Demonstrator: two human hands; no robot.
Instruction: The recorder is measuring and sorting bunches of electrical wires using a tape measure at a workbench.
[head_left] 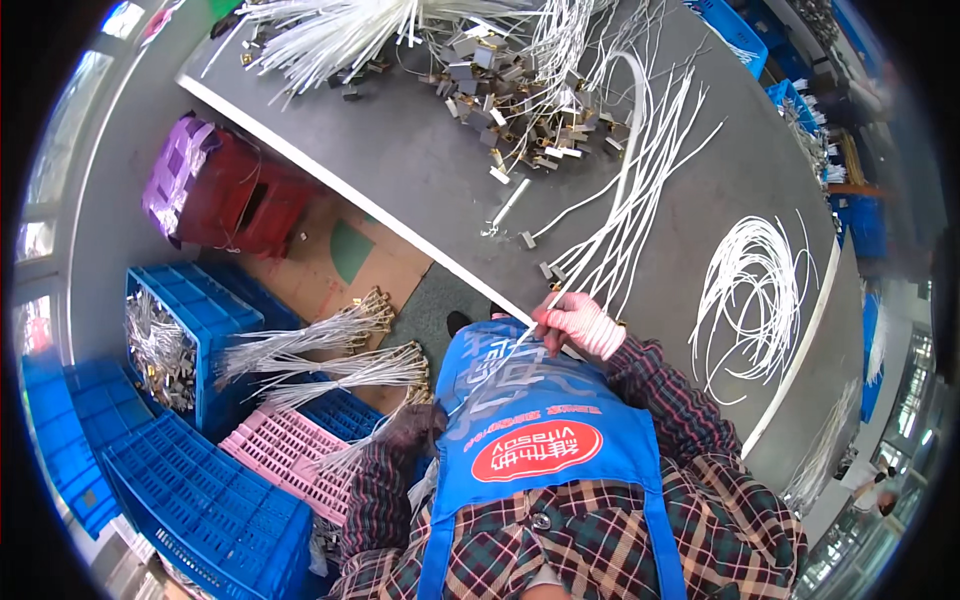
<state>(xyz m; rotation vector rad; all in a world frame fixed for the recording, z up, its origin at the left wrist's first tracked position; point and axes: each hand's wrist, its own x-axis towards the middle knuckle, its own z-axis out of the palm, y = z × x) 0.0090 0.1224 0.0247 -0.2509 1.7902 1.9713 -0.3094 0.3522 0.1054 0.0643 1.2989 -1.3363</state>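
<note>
My right hand (580, 325), in a pale glove, is over the table's near edge. Its fingers are pinched on a thin white wire, which slants down to the left across my blue apron. Close beyond that hand, a loose bunch of white wires (640, 195) with small grey block ends lies on the table. My left hand (418, 425) is low at my left side, dark and smeared, beside bundles of white wires with brass-coloured ends (375, 372). Its fingers do not show clearly.
On the grey table (420, 165), a heap of grey blocks (485, 75) and wires lies at the far side. A coil of white tubing (755, 290) is at the right. Left of me are a red bin (240, 195), blue crates (205, 500) and a pink crate (285, 450).
</note>
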